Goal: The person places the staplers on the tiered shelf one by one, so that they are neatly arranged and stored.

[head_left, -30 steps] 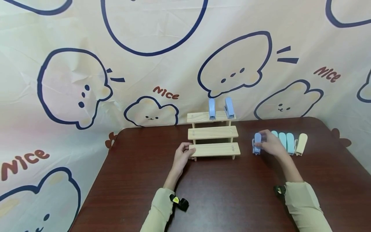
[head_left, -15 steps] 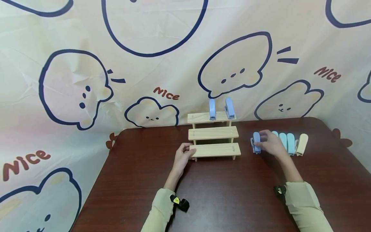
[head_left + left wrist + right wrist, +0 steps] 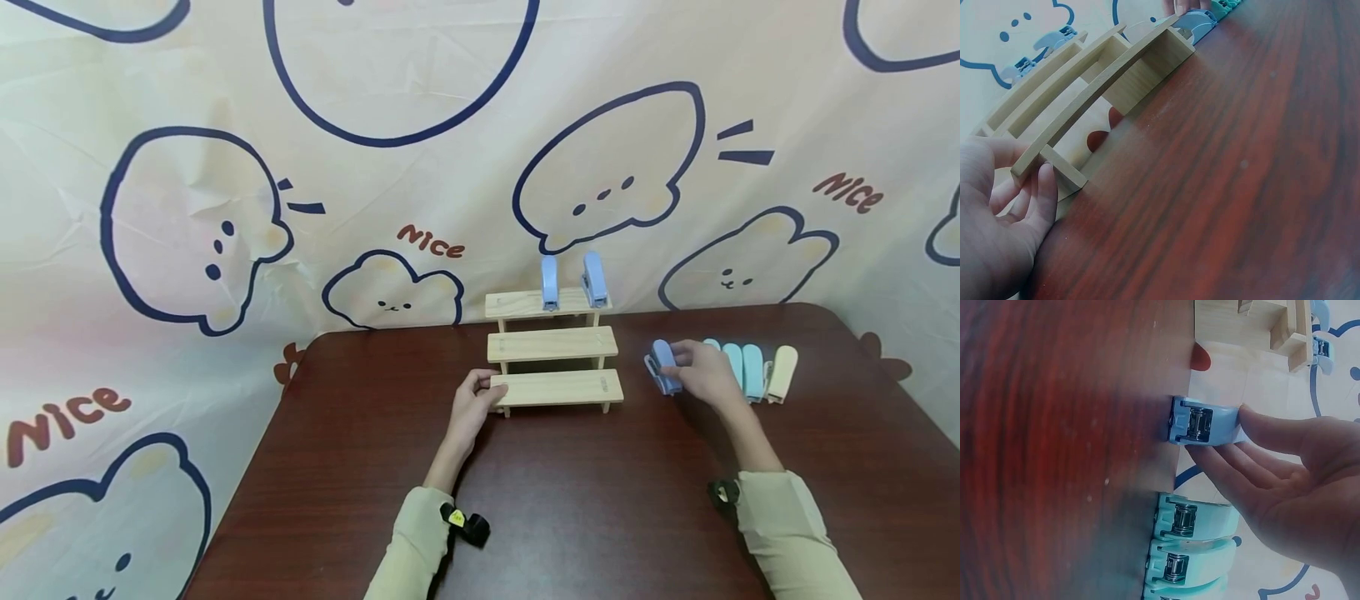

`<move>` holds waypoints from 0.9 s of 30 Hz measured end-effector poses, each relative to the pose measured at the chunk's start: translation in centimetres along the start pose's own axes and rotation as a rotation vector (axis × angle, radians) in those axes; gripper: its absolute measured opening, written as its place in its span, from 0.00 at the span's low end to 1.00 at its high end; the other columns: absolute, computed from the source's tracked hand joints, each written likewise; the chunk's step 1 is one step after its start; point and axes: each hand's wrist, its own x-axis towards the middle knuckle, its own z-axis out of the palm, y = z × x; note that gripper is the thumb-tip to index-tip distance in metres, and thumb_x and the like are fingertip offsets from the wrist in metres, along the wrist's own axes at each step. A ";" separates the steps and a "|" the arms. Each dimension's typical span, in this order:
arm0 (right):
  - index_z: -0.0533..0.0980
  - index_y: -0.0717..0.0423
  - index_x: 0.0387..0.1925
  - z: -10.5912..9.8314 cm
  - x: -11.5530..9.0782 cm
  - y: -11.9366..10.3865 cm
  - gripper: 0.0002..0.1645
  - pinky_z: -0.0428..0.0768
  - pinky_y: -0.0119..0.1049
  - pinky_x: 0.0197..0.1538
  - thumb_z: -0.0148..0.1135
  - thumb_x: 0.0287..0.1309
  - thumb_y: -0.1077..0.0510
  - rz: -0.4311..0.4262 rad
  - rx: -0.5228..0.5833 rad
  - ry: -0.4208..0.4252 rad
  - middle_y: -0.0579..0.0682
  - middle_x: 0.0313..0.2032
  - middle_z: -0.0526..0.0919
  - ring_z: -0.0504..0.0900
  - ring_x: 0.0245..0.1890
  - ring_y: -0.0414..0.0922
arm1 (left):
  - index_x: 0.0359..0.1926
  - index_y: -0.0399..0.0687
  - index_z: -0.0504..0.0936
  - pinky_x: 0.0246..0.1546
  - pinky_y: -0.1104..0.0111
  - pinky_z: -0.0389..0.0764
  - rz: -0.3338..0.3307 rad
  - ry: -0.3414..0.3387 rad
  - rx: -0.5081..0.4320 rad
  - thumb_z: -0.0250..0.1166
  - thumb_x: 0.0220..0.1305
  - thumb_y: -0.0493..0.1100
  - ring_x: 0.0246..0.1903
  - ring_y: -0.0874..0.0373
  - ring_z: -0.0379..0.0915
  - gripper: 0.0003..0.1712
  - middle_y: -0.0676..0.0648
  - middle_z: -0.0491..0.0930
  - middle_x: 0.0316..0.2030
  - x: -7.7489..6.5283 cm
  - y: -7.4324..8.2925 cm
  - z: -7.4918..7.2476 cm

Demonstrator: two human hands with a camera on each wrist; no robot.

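Observation:
A three-tier wooden display stand [image 3: 555, 388] stands on the table. My left hand [image 3: 471, 408] grips the left end of its lowest shelf, the thumb over the top; in the left wrist view fingers curl round that corner. To the right of the stand, my right hand [image 3: 708, 375] holds a blue stapler [image 3: 663, 367] between thumb and fingers. The right wrist view shows this blue stapler [image 3: 1204, 423] pinched at its top, its base right at the table surface. On the top shelf sit two more blue staplers, one on the left [image 3: 550, 283] and one on the right [image 3: 594, 279].
Beside my right hand stands a row of mint-green staplers [image 3: 752, 372], partly hidden by the hand. A cream stapler [image 3: 782, 374] ends the row at the right. Behind the brown table [image 3: 585, 500] hangs a cloth [image 3: 420, 192] printed with cartoon figures.
The blue stapler in my right hand has turned: its far end has swung left and its near end right, with a slight shift left. My left hand and the stand stay in place.

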 end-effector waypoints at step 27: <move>0.68 0.82 0.63 0.1 -0.1 0.2 0.29 0.86 0.58 0.48 0.61 0.72 0.62 0.006 -0.043 0.020 0.79 0.53 0.77 0.82 0.48 0.69 | 0.56 0.25 0.77 0.34 0.66 0.85 0.017 -0.007 -0.004 0.65 0.67 0.32 0.33 0.60 0.75 0.19 0.45 0.76 0.38 -0.1 -0.1 0.0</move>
